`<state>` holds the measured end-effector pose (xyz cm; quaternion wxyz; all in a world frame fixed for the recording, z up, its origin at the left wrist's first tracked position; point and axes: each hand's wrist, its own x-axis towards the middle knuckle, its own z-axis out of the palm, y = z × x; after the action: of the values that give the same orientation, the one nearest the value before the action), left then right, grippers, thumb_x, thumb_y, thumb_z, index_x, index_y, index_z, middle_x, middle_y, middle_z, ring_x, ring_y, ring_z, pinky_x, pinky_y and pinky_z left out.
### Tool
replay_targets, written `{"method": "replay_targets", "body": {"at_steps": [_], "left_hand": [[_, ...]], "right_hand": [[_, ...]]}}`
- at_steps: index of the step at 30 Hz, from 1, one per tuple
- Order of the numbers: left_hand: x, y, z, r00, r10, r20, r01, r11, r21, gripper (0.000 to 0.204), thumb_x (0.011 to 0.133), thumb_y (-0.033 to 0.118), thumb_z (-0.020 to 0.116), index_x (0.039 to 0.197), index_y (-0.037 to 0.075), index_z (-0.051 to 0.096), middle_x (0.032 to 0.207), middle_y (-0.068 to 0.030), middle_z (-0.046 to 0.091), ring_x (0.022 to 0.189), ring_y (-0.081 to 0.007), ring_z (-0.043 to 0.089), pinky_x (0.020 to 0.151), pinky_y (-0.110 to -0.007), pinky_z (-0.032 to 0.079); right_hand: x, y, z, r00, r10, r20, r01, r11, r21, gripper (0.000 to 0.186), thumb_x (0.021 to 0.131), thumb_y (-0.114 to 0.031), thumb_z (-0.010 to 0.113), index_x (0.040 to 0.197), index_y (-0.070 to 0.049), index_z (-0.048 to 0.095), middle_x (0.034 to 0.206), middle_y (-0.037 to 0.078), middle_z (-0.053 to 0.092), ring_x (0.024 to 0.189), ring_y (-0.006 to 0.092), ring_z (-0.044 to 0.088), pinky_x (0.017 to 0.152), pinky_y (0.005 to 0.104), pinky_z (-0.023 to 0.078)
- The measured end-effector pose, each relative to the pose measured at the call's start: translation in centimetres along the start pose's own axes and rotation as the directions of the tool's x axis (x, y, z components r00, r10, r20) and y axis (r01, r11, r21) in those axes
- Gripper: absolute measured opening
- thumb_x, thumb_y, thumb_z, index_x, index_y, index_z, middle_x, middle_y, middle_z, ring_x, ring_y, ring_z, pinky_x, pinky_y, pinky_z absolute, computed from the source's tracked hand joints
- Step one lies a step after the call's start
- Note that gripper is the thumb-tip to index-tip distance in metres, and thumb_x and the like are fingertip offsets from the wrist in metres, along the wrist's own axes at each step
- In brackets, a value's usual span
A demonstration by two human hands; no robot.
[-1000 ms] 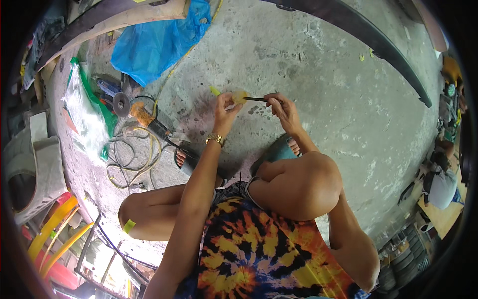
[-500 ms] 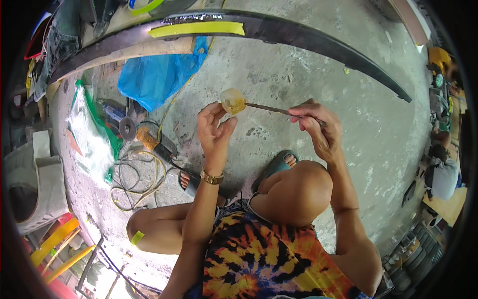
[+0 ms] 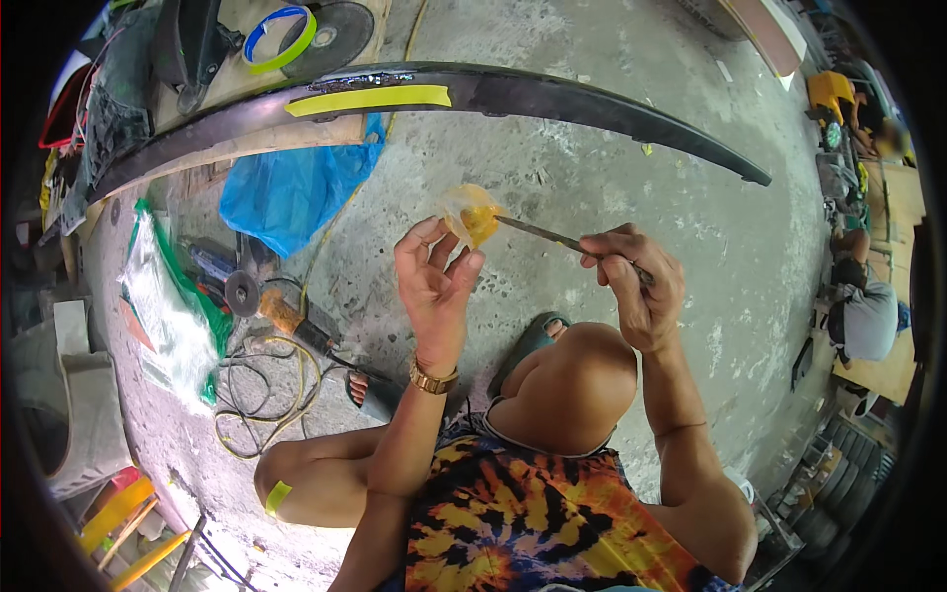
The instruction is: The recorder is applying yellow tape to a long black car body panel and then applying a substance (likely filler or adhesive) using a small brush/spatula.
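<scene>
Between the fingertips and thumb of my left hand (image 3: pixel 434 291) is a small translucent cup (image 3: pixel 458 204) with amber-yellow stuff in it. The cup is tilted. My right hand (image 3: pixel 646 286) grips a thin, dark metal spatula-like stick (image 3: pixel 543 233), whose far tip meets the yellow stuff at the cup's right side. Both hands are raised in front of my knees. Beyond them lies a long, curved black trim strip (image 3: pixel 562 99), with a length of yellow tape (image 3: pixel 370 100) stuck along it.
A blue plastic bag (image 3: pixel 286 197) hangs below the strip. Left on the concrete floor are a green-edged plastic bag (image 3: pixel 173 306), an angle grinder (image 3: pixel 240 292) and a coiled cable (image 3: pixel 301 395). A tape roll (image 3: pixel 258 59) sits on the board. Another person (image 3: pixel 868 321) is far right.
The cup has turned in my left fingers, showing more of the yellow stuff. The stick slants more steeply. The view has shifted, so the strip and board appear lower.
</scene>
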<state>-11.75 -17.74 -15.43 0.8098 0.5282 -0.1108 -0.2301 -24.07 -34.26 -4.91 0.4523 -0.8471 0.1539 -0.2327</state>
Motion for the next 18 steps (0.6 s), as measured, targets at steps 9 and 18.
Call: {"method": "replay_targets", "body": {"at_steps": [9,18], "left_hand": [[-0.3,0.3,0.3,1.0,-0.015,-0.015,0.015,1.0,0.023,0.061,0.087,-0.003,0.075,0.138,0.005,0.043,0.132,-0.0125,0.052,0.122,-0.0225,0.055,0.099,-0.035,0.054],[0.4,-0.6,0.5,0.994,-0.106,-0.037,0.107,0.993,0.042,0.06,0.089,-0.001,0.073,0.139,0.005,0.041,0.13,-0.0138,0.054,0.12,-0.0237,0.058,0.097,-0.034,0.055]], "right_hand": [[0.9,-1.1,1.2,0.955,0.298,0.015,-0.298,0.952,0.065,0.02,0.103,-0.015,0.058,0.105,0.001,0.071,0.082,0.008,0.07,0.063,0.0124,0.061,0.058,0.0269,0.048],[-0.1,5.7,1.9,0.858,0.505,0.091,-0.451,0.656,0.605,0.038,0.108,-0.033,0.05,0.106,0.001,0.068,0.08,0.009,0.069,0.06,0.0101,0.059,0.051,0.0243,0.045]]}}
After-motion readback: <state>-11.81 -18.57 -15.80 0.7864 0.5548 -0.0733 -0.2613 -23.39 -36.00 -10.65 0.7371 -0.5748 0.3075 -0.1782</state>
